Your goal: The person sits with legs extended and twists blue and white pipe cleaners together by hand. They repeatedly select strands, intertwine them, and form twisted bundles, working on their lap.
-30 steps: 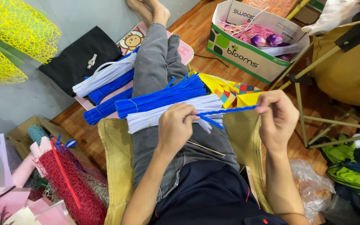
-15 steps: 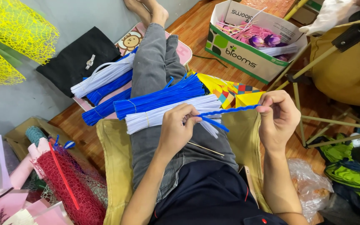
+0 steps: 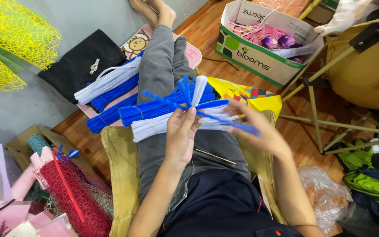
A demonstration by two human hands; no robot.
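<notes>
Well to the left of the fingers, a yellow mesh roll point(image 3: 5, 48) was leaned against the grey wall and a red mesh roll point(image 3: 73, 197) was stood by the chair, apparently kept within reach. Bundles of blue and white pipe cleaners point(image 3: 154, 116) were laid across the lap, just beyond the fingertips, so that single stems could be drawn off. The left hand point(image 3: 181, 134) was closed around a small fan of blue and white stems point(image 3: 191, 90), pinched upright between thumb and fingers. The right hand point(image 3: 259, 129) was blurred; its fingers were seen loosely curled about one blue stem point(image 3: 237, 125), though how tightly could not be told. Far beyond and to the right of the fingers, a white-and-green cardboard box point(image 3: 259, 57) with dark lettering was left open, pink flower parts being held inside.
</notes>
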